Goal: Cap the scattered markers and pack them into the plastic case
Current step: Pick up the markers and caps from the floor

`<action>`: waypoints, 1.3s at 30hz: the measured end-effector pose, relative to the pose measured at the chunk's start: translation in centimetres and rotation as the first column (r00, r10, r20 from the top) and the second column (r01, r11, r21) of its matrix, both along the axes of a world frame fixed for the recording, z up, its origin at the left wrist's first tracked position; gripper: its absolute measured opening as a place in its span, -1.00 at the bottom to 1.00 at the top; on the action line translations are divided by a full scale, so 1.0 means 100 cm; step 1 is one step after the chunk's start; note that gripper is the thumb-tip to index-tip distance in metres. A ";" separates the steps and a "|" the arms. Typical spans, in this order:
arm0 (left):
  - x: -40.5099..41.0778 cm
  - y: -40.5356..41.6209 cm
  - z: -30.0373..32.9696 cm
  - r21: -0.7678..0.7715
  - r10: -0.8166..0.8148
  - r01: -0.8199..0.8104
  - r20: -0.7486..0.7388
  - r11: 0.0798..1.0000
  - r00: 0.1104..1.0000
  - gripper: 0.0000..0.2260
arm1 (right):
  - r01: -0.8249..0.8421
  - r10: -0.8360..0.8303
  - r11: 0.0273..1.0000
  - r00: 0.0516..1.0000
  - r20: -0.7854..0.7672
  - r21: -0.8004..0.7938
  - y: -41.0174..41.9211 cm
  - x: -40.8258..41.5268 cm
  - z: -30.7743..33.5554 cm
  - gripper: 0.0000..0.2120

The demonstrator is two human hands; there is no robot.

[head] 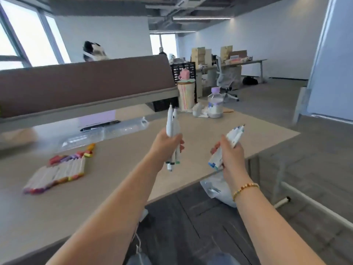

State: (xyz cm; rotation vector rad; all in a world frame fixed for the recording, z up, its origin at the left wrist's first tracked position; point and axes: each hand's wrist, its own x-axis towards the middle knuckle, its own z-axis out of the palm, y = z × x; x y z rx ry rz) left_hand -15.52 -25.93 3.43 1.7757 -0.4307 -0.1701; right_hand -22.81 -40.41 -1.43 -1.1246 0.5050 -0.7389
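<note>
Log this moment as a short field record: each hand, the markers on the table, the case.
left hand: grips a bundle of white markers, held upright
right hand: grips a second bundle, tilted
row of markers: lies on the table, left of the hands
plastic case: clear, on the table behind the row; blurred

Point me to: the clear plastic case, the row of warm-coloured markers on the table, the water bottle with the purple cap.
Clear plastic case (pixel 114 129), head view: on its transparent top surface.
Row of warm-coloured markers (pixel 57 174), head view: mid-row, on the white barrels.
Water bottle with purple cap (pixel 215 105), head view: on the bottle body.
</note>
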 end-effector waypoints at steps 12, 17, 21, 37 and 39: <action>0.133 0.110 -0.037 -0.088 0.449 -0.441 0.199 0.893 0.871 -0.88 | -0.187 0.165 0.849 0.982 -0.088 -0.493 0.144 0.181 0.017 -0.90; 0.143 0.120 -0.059 -0.088 0.412 -0.402 0.186 0.911 0.892 -0.78 | -0.170 0.117 0.822 0.984 -0.131 -0.543 0.153 0.208 -0.002 -0.91; 0.149 0.124 -0.068 -0.016 0.382 -0.383 0.122 0.923 0.916 -0.77 | -0.194 0.099 0.853 0.972 -0.215 -0.484 0.146 0.213 -0.017 -0.90; 0.151 0.099 -0.066 0.823 0.145 -0.437 0.414 0.363 0.899 -0.48 | -0.478 -0.400 0.220 0.750 -0.526 -0.850 0.127 0.208 -0.026 -0.77; 0.154 0.098 -0.068 0.847 0.125 -0.423 0.404 0.321 0.906 -0.48 | -0.508 -0.436 0.171 0.729 -0.527 -0.844 0.126 0.209 -0.028 -0.72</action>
